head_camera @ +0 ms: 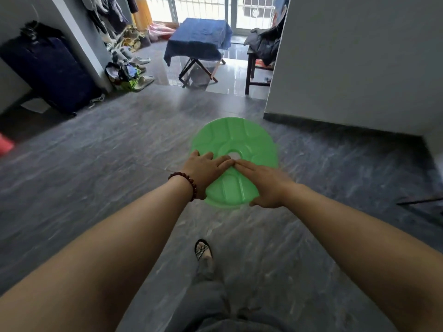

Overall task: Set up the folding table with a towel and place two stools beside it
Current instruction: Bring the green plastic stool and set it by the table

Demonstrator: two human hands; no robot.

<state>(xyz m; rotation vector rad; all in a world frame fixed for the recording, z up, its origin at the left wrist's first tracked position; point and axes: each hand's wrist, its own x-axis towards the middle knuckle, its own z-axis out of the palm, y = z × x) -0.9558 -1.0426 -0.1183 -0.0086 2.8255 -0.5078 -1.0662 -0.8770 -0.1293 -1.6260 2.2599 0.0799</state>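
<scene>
Out in front of me, I am carrying a green stool [236, 149], my left hand [206, 167] and right hand [266, 185] gripping its seat near the centre hole. Far ahead the folding table [203, 68] is standing with the blue towel [199, 37] draped over it; I am judging both stools still unplaced, seeing 0 beside it.

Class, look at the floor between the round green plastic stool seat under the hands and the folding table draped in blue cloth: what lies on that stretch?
In the head view, only bare grey tiled floor separates the green seat from the blue-draped table.
</scene>
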